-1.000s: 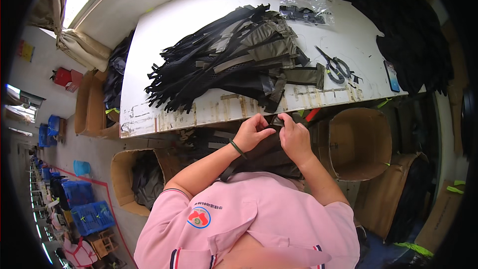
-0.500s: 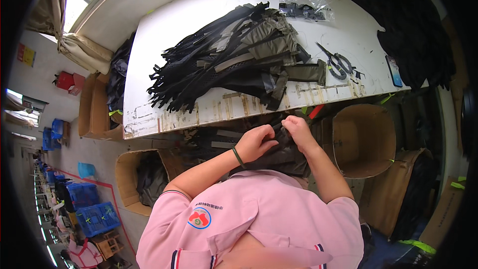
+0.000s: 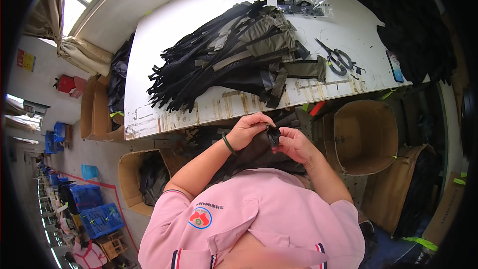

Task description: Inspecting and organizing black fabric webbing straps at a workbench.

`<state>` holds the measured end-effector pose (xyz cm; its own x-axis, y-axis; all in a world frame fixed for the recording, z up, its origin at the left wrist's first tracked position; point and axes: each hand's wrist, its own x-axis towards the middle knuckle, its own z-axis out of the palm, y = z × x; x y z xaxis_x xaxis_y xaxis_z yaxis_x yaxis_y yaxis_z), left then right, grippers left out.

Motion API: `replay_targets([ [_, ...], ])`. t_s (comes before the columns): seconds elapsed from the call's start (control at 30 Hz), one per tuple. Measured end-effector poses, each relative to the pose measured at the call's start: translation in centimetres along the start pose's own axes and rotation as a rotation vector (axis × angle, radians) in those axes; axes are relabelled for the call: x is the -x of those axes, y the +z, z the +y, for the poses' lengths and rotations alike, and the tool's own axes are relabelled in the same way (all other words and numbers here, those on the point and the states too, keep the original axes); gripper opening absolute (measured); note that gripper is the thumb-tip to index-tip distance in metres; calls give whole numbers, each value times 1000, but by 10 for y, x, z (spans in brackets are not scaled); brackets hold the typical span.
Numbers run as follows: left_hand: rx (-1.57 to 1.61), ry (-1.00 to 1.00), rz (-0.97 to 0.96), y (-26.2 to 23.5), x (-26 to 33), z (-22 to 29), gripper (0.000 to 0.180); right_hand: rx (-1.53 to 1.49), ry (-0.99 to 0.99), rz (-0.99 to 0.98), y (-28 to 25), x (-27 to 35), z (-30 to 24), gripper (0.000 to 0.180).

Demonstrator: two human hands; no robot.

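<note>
In front of my chest, just off the table's near edge, both hands grip a small dark piece of fabric or strap (image 3: 273, 137). My left hand (image 3: 248, 130), with a dark green bangle at the wrist, pinches its upper left side between thumb and fingers. On the other side my right hand (image 3: 296, 145) is closed on it, thumb against its face. Fingers cover part of the piece, so its exact kind is unclear. Below the hands, dark cloth (image 3: 254, 155) lies over my lap. A pile of black and olive-grey strapped fabric pieces (image 3: 219, 62) is spread on the table.
Black-handled scissors (image 3: 339, 62) and a phone (image 3: 395, 67) lie on the white table (image 3: 348, 32). A clear bag of buckles (image 3: 304, 1) is at the back, with black fabric (image 3: 418, 30) heaped right. Cardboard boxes (image 3: 366, 137) (image 3: 132, 182) flank my seat.
My hands have come closer together around the dark piece. The left has moved up and right, the right slightly down and left; the piece now shows between them.
</note>
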<state>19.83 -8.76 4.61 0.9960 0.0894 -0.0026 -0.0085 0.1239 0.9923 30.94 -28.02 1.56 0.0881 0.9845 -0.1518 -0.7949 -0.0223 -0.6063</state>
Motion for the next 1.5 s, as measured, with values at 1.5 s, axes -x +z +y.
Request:
replay_targets([
  [1.5, -1236, -356, -647, 16, 34, -56, 43, 1696, -9, 637, 3, 20, -62, 29],
])
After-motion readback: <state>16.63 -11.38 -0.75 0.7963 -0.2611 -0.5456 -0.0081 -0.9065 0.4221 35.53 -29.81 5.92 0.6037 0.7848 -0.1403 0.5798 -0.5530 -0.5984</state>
